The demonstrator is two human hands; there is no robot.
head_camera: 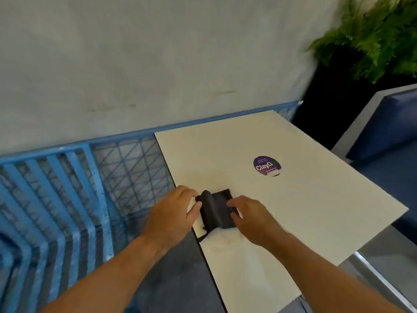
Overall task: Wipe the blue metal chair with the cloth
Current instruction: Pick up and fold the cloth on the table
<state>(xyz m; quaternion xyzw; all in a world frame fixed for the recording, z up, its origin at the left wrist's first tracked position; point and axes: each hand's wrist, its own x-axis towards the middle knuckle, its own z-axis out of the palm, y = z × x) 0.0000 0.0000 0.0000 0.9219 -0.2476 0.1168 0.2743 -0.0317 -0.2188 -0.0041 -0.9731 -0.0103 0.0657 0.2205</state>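
Lying on cream table point(293, 211) near its left edge, dark folded cloth point(220, 213): long axis runs away from person, loose corner trails over table edge. Left hand point(171, 213) pinches raised left fold. Right hand point(252, 220) touches right edge; pinching or pressing, cannot tell. Blue metal chair point(56, 188) stands left, apart.

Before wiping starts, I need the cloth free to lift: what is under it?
The dark cloth lies on the cream table, left hand and right hand touching it. Anything beneath the cloth is covered.
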